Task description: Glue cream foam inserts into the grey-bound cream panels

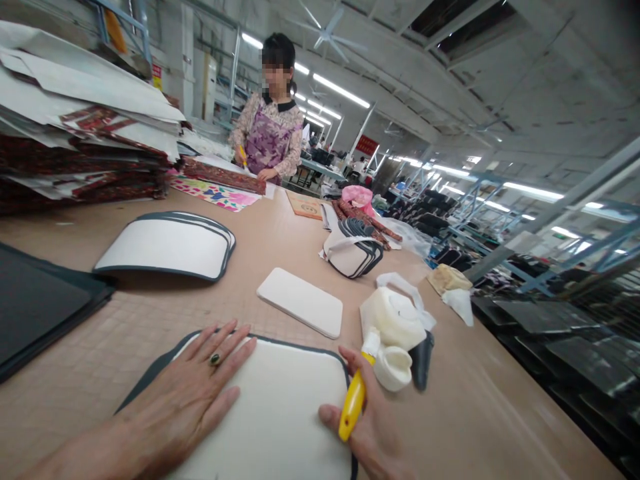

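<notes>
A white panel with a dark grey edge lies flat on the table in front of me. My left hand rests flat on its left part, fingers stretched out, with a ring on one finger. At the panel's right edge, my right hand is closed around a yellow-handled brush, its pale head pointing up and away. Just beyond that hand stand a white plastic jug and a small white cup-like piece. A smaller white rounded board lies beyond the panel.
Curved white panels are stacked at left, near dark sheets. More panels sit bundled at the back right. A tall pile of sheets fills the far left. Across the table, a co-worker holds a yellow-handled tool.
</notes>
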A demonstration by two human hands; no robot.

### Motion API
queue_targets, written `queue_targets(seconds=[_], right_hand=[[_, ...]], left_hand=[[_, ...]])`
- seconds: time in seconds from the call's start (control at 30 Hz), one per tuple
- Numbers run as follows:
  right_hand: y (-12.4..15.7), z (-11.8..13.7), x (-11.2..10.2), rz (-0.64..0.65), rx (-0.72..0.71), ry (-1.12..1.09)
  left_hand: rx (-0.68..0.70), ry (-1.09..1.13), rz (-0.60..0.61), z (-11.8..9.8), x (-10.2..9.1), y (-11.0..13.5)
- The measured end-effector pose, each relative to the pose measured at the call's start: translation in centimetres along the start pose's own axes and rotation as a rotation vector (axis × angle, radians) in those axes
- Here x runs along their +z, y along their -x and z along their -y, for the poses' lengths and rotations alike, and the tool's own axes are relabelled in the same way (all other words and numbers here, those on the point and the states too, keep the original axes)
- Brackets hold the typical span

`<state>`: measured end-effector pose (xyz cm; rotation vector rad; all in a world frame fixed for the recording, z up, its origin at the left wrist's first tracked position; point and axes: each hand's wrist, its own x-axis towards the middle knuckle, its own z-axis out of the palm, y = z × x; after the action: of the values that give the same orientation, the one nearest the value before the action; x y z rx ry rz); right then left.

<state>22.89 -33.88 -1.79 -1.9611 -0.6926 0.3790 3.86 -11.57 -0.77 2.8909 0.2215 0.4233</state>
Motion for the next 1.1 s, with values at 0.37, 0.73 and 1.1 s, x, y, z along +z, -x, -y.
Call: queue_targets(seconds=[0.37, 0.73, 1.1], right_hand=[[0.4, 1.9, 1.7, -0.225, 0.143, -0.029], [0.5, 0.9, 2.9, -0.290, 0.006, 0.145], [6.2, 3.8, 8.2, -0.270, -0.613, 0.343]], left_hand=[[0.023, -0.021, 0.104, 0.5, 0.9, 0.0], [0.063, 0.040, 0.072, 1.2, 0.8, 0.1], [0.009, 0.053, 0.112, 0.1, -1.0, -0.2]])
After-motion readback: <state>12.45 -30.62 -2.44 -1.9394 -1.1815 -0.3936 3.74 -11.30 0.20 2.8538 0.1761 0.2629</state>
